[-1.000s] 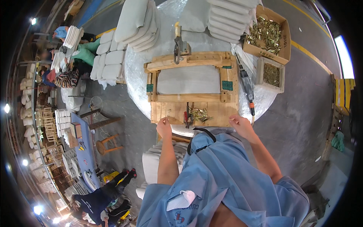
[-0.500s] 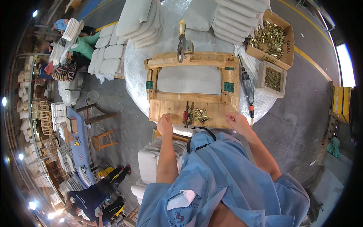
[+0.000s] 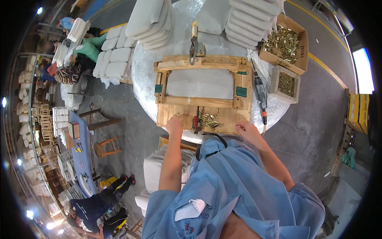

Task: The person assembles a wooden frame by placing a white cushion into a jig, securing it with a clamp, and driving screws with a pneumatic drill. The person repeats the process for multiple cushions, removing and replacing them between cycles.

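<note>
A wooden jig (image 3: pixel 207 102) holds a grey padded panel (image 3: pixel 200 84) inside its frame, with green pads at the sides. My left hand (image 3: pixel 174 126) is closed over the front left of the jig's baseboard (image 3: pixel 230 117). Curled fingers close my right hand (image 3: pixel 247 131) at the board's front right corner. Whatever either hand may hold is too small or hidden. Between them lies a small heap of brass-coloured metal fittings (image 3: pixel 210 119), beside a toggle clamp with a red grip (image 3: pixel 196 122). Another toggle clamp (image 3: pixel 193 49) is mounted at the jig's far side.
A power screwdriver (image 3: pixel 260 94) lies right of the jig. Beyond it stand a carton of brass fittings (image 3: pixel 284 44) and a wooden box of screws (image 3: pixel 287 85). Stacked grey cushions (image 3: pixel 149 22) rise behind. A wooden stool (image 3: pixel 106 148) and other people are at the left.
My left hand has shifted slightly forward over the board. My right hand has moved a little toward me at the corner. The jig and fittings appear unchanged.
</note>
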Demonstrator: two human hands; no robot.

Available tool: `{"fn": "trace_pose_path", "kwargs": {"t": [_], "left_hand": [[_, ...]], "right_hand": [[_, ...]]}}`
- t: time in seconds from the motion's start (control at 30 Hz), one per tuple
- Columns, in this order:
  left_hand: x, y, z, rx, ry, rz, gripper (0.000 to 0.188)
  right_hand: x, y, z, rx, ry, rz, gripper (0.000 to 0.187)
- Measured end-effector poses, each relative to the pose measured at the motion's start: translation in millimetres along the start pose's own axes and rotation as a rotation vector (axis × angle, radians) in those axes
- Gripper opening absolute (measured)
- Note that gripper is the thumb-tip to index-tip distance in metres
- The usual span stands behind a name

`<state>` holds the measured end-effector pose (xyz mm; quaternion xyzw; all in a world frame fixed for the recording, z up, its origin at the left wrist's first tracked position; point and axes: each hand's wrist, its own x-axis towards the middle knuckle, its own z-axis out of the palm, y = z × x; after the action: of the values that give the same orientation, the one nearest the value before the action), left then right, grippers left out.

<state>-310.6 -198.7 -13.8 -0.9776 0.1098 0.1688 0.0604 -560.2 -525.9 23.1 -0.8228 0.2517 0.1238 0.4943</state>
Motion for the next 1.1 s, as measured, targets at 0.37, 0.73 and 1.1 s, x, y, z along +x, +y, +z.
{"fn": "trace_pose_path", "kwargs": {"t": [0.37,0.73,1.1], "left_hand": [[15,3,-4,-0.043,-0.017,0.047,0.016],[20,-42,4,-1.891,-0.252,-0.192,0.010],[-23,-40,-18,-2.618,-0.257,-0.033,0.027]], "right_hand": [[-23,1,9,0.053,0.038,0.060,0.034],[-36,25,17,0.033,0.064,0.107,0.035],[-24,10,20,0.018,0.036,0.046,0.037]]}}
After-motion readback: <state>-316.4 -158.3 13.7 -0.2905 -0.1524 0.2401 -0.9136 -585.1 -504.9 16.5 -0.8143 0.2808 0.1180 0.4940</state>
